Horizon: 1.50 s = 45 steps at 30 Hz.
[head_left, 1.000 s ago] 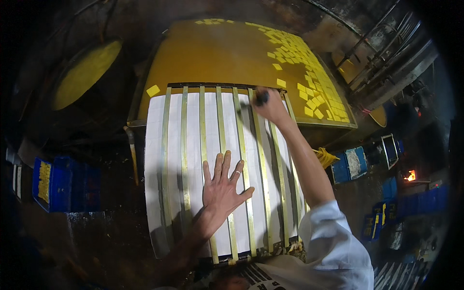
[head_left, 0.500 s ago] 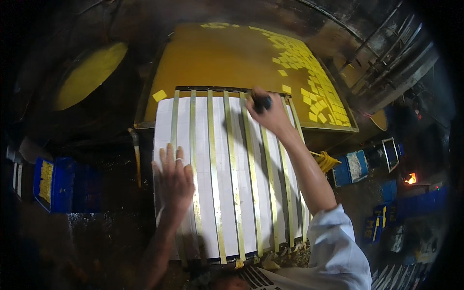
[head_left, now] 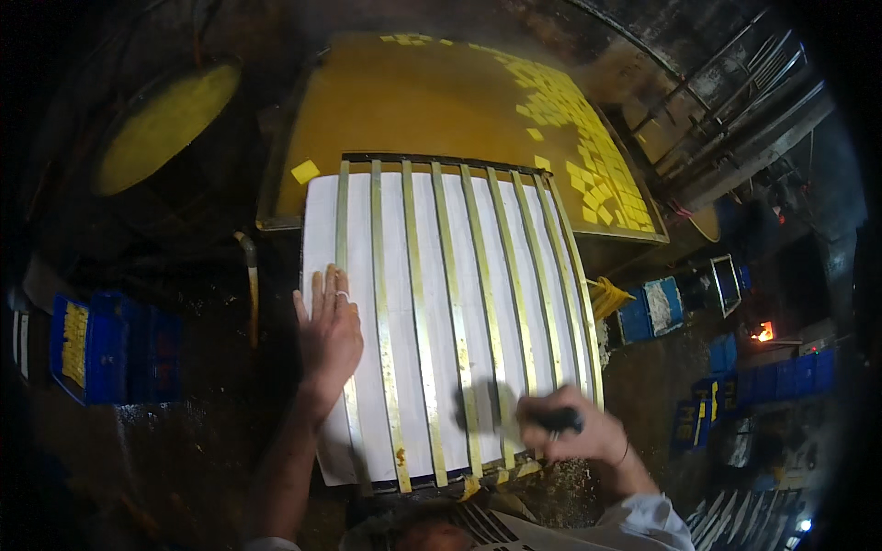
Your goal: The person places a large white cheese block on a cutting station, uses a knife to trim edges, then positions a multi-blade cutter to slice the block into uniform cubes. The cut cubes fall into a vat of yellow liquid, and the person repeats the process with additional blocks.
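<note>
At the near edge of the surface [head_left: 386, 101], the right hand [head_left: 574, 430] has its fingers [head_left: 551, 409] curled tight around a dark-handled tool [head_left: 559, 420]; its working end is blurred, so I cannot tell its shape. It sits over the near right corner of the slatted frame [head_left: 441, 312], a rack of thin yellowish strips running near to far with a dark bar across the far end, lying on a white sheet [head_left: 317, 211]. The left hand [head_left: 328, 335] lies flat, fingers spread and holding nothing, pressing the frame's left side. The strips look stiff, narrow and light, probably slick with residue, so the frame is best steadied with a flat palm or taken by its outer edges. The sheet looks smooth, soft and easily marked. Beyond, the surface is coated deep yellow, with small cut yellow squares [head_left: 588, 156] scattered toward its far right corner. A round yellow pan [head_left: 161, 124] sits off to the far left.
</note>
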### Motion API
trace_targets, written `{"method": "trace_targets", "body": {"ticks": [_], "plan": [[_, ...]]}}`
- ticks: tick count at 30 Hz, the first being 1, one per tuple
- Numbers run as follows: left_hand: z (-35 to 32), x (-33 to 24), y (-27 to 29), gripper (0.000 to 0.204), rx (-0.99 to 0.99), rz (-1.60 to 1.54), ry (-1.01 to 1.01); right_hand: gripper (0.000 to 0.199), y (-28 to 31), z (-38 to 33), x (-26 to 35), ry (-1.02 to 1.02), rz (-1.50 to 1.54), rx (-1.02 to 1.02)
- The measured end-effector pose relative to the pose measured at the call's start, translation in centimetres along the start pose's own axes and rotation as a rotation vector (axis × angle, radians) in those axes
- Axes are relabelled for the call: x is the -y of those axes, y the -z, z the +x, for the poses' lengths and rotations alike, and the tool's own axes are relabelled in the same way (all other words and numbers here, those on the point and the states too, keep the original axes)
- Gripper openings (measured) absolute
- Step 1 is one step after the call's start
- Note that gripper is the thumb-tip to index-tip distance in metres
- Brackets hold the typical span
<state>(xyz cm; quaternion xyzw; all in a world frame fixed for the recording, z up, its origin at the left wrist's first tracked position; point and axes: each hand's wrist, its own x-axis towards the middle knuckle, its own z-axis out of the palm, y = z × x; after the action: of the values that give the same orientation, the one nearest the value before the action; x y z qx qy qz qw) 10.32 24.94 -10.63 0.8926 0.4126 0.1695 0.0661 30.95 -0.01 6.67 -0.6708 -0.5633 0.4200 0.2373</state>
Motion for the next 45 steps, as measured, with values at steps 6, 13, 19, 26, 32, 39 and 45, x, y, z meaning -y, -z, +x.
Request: {"method": "trace_targets", "body": {"ticks": [6, 13, 19, 26, 32, 39, 45], "plan": [[0.3, -1.2, 0.7, 0.05, 0.074, -0.096, -0.009, 0.014, 8.9, 27.2, -1.4, 0.352, -0.44, -0.749], [-0.5, 0.8, 0.7, 0.049, 0.019, -0.059, 0.029, 0.021, 1.6, 19.1, -5.0, 0.237, -0.451, -0.374], [0.2, 0.0, 0.6, 0.05, -0.022, -0.123, -0.012, 0.021, -6.2, 0.4, 1.8, 0.024, -0.116, 0.03], [-0.2, 0.9, 1.3, 0.05, -0.027, -0.15, -0.011, 0.015, 3.9, 27.7, 3.3, 0.362, -0.414, -0.67], [0.2, 0.1, 0.7, 0.049, -0.013, -0.127, -0.034, 0.026, 4.8, 31.0, -2.1, 0.296, -0.5, -0.623], [0.2, 1.1, 0.8, 0.048, -0.069, -0.148, -0.029, 0.024, -11.1, 2.4, 4.8, -0.028, -0.239, 0.081], [0.0, 2.3, 1.5, 0.05, -0.04, -0.205, -0.002, 0.013, -3.1, 21.7, 6.9, 0.347, -0.151, -0.428]]}}
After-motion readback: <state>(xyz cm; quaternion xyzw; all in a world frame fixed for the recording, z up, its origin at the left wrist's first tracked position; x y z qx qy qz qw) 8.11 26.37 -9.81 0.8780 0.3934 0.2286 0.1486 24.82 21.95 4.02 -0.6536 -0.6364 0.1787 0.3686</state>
